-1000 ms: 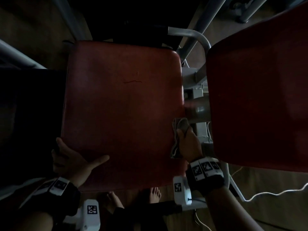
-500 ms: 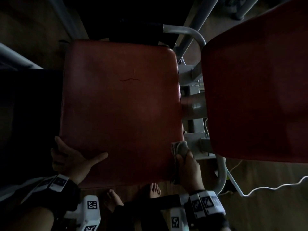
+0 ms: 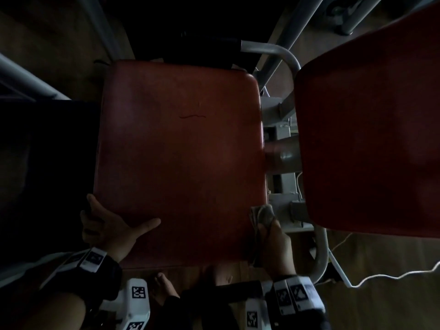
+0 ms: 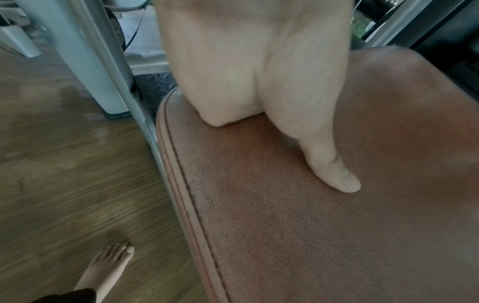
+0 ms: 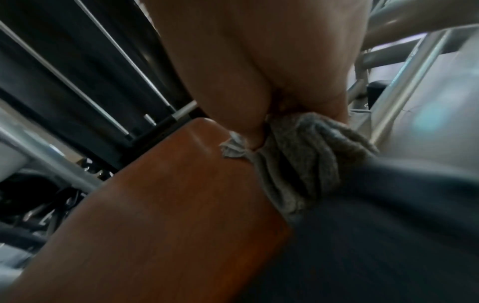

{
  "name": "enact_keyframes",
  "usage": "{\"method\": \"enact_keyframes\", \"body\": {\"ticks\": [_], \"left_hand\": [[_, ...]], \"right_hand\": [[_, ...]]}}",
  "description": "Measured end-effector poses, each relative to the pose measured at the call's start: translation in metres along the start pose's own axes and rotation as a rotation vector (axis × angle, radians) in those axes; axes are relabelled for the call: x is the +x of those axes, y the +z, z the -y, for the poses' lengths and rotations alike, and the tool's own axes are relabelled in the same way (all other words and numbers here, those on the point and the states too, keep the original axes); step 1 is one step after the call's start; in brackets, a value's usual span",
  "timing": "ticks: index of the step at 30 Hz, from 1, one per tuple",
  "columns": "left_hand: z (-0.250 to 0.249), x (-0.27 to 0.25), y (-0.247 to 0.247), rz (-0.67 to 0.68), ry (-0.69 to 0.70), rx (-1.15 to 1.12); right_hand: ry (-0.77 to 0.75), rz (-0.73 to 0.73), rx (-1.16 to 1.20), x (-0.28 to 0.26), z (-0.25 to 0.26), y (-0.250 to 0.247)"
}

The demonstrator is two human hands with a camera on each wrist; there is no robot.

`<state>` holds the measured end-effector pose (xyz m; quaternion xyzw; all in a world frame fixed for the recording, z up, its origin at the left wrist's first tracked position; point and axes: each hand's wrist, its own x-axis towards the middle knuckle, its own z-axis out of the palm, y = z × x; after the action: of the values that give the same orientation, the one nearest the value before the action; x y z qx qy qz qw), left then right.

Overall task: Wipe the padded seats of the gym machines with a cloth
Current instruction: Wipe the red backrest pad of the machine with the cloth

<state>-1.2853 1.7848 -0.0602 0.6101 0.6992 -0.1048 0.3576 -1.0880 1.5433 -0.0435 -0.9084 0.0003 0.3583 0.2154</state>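
A red padded seat [image 3: 178, 163] fills the middle of the head view, with a thin scratch on its top. My left hand [image 3: 112, 225] grips its near left corner: the thumb [image 4: 332, 164] lies flat on the textured seat [image 4: 311, 235] and the fingers go round the left edge. My right hand [image 3: 273, 239] holds a bunched grey cloth [image 3: 263, 214] against the seat's right edge, close to the near right corner. In the right wrist view the cloth [image 5: 298, 160] sits pinched under the fingers against the seat's side [image 5: 181, 205]. A second red pad [image 3: 369, 139] stands to the right.
A grey metal frame and a thick tube [image 3: 283, 156] fill the gap between the two pads. A curved grey bar [image 3: 321, 253] runs down beside my right hand. A white cable [image 3: 392, 275] lies on the wooden floor. Bare feet [image 3: 164, 289] stand below the seat's near edge.
My right hand slid the cloth along the seat's right edge toward me, from beside the tube to near the front corner. The left hand stayed on its corner.
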Motion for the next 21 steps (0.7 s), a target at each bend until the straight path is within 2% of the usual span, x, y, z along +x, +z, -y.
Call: {"method": "enact_keyframes", "body": {"ticks": [3, 9, 13, 17, 21], "left_hand": [[0.001, 0.001, 0.0, 0.013, -0.006, 0.005], [0.003, 0.0, 0.001, 0.012, 0.022, -0.001], [0.004, 0.002, 0.001, 0.012, 0.016, -0.001], [0.002, 0.0, 0.0, -0.01, 0.018, -0.015], [0.003, 0.002, -0.001, 0.015, 0.012, -0.012]], "right_hand": [[-0.001, 0.003, -0.032, -0.001, 0.002, 0.0], [-0.09, -0.043, -0.042, 0.037, 0.024, 0.001], [-0.136, -0.058, -0.041, 0.029, 0.01, 0.003], [-0.035, -0.006, -0.027, 0.005, -0.004, 0.006], [-0.057, -0.031, -0.03, 0.01, -0.002, 0.012]]}}
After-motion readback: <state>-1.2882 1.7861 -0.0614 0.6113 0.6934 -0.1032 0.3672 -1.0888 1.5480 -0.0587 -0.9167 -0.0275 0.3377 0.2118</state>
